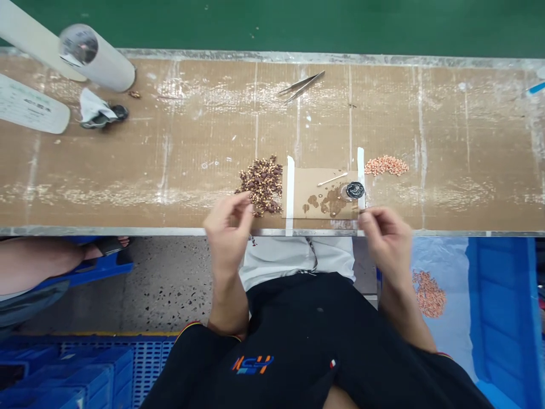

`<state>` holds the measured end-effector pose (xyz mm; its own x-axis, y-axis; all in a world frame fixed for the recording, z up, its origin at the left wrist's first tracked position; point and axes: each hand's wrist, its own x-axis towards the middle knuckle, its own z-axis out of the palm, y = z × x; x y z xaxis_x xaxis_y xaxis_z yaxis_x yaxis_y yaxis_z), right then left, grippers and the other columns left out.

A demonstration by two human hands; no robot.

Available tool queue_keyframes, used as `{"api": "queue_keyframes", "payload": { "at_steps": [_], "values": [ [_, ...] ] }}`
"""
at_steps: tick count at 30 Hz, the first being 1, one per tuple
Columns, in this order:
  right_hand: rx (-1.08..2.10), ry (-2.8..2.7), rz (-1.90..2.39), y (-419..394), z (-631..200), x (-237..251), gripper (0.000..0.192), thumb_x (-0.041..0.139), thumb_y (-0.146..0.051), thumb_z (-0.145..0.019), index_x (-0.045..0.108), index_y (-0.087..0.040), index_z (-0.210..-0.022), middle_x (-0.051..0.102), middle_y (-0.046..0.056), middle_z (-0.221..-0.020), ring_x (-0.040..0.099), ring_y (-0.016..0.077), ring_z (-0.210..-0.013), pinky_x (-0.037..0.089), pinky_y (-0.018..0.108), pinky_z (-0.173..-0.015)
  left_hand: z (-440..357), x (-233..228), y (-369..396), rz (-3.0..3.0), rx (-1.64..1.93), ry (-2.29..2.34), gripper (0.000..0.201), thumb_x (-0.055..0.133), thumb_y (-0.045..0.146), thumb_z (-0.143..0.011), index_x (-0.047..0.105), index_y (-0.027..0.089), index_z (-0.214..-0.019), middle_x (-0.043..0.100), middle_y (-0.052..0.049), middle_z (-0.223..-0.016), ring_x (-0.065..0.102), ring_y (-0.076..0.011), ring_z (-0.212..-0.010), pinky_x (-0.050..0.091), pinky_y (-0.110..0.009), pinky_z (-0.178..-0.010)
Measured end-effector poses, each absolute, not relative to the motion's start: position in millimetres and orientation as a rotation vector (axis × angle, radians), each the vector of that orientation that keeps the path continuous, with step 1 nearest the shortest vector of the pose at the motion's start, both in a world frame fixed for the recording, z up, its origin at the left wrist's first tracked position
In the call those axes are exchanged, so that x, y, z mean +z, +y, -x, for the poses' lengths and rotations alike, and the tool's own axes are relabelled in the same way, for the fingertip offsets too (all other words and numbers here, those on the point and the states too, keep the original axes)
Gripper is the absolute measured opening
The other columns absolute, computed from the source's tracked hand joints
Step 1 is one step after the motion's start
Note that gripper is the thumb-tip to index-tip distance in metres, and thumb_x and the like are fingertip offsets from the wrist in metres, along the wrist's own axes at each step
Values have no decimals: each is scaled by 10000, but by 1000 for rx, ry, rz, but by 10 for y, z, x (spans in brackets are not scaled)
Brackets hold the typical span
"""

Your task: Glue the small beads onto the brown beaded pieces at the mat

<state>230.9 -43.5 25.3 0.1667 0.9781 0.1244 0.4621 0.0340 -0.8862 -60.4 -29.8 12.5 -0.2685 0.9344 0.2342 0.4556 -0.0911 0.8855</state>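
Observation:
My left hand [227, 224] hovers at the table's front edge, fingers curled, thumb and fingertips pinched beside a pile of small brown and yellow parts [261, 184]. Whether it holds one of them is too small to see. My right hand [383, 233] sits at the front edge right of a taped cardboard patch [306, 190], fingertips pinched together just below a small round dark dish [355, 190]. A thin white stick [332, 179] lies on the patch, which is stained brown. A pile of small pink parts [386, 165] lies to the right.
Tweezers [302, 85] lie at the back of the brown table [170, 170]. White tubes [96, 57] and a crumpled paper [96, 111] sit at the back left. Another person's leg [46, 261] is at left. A blue bin [481, 307] holding pink parts stands at the lower right.

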Motion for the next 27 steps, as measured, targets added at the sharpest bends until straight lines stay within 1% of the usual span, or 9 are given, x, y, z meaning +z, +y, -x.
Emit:
{"api": "queue_keyframes", "payload": {
  "at_steps": [2, 6, 8, 11, 13, 16, 19, 22, 27],
  "values": [
    [479, -1145, 1722, -349, -2723, 172, 112, 765, -192, -895, 742, -217, -789, 721, 17, -712, 642, 155, -622, 480, 293, -607, 780, 88, -255, -1469, 1283, 2015, 156, 747, 224, -895, 788, 210, -1045, 723, -32, -907, 640, -162, -748, 529, -297, -679],
    [202, -815, 1986, -25, -3655, 134, 386, 762, 103, -717, 670, -223, -534, 616, -14, -515, 542, 87, -486, 385, 299, -548, 908, 33, -146, -1520, 1123, 2135, 88, 788, 271, -858, 763, 223, -928, 658, -21, -875, 592, -181, -710, 499, -355, -731],
    [76, -770, 2082, 164, -4066, 185, 463, 757, 157, -642, 602, -229, -438, 539, -36, -433, 468, 62, -428, 302, 337, -523, 897, 35, -101, -1557, 1097, 2111, 43, 781, 234, -847, 738, 235, -848, 624, -14, -843, 586, -189, -701, 484, -367, -734],
    [-30, -742, 2168, 422, -4546, 283, 555, 713, 157, -655, 470, -235, -346, 392, -73, -359, 317, 49, -381, 206, 400, -554, 891, 71, -64, -1597, 1119, 2093, 88, 759, 169, -794, 700, 226, -761, 585, 3, -766, 573, -188, -660, 474, -366, -710],
    [-75, -692, 2236, 560, -4776, 328, 602, 690, 127, -693, 390, -243, -326, 361, -76, -364, 267, 56, -406, 192, 423, -600, 907, 103, -53, -1616, 1131, 2096, 66, 749, 185, -775, 698, 221, -757, 598, 9, -740, 577, -190, -649, 471, -362, -697],
    [-113, -605, 2350, 676, -4992, 337, 605, 649, 67, -766, 347, -257, -355, 552, 12, -495, 437, 97, -519, 222, 431, -655, 927, 135, -32, -1580, 1113, 2096, 97, 766, 264, -760, 726, 231, -843, 655, 6, -766, 603, -199, -662, 462, -346, -678],
    [-175, -549, 2412, 658, -5051, 277, 530, 559, 57, -807, 336, -291, -475, 719, 148, -774, 637, 206, -800, 311, 422, -746, 898, 139, 22, -1600, 1087, 2109, 210, 731, 343, -758, 755, 235, -936, 643, 1, -798, 584, -190, -668, 478, -359, -727],
    [-236, -564, 2412, 545, -4989, 186, 438, 490, 42, -793, 298, -325, -649, 725, 202, -957, 626, 270, -983, 357, 426, -866, 831, 151, 100, -1640, 1040, 2155, 237, 657, 366, -760, 762, 213, -908, 551, 12, -763, 540, -175, -653, 474, -361, -760],
    [-203, -648, 2400, 377, -4853, 102, 342, 465, -19, -768, 321, -328, -741, 599, 112, -842, 553, 275, -923, 380, 419, -902, 749, 256, 207, -1585, 959, 2198, 96, 646, 262, -723, 698, 192, -763, 484, 30, -721, 499, -152, -603, 449, -329, -716]
  ]
}}
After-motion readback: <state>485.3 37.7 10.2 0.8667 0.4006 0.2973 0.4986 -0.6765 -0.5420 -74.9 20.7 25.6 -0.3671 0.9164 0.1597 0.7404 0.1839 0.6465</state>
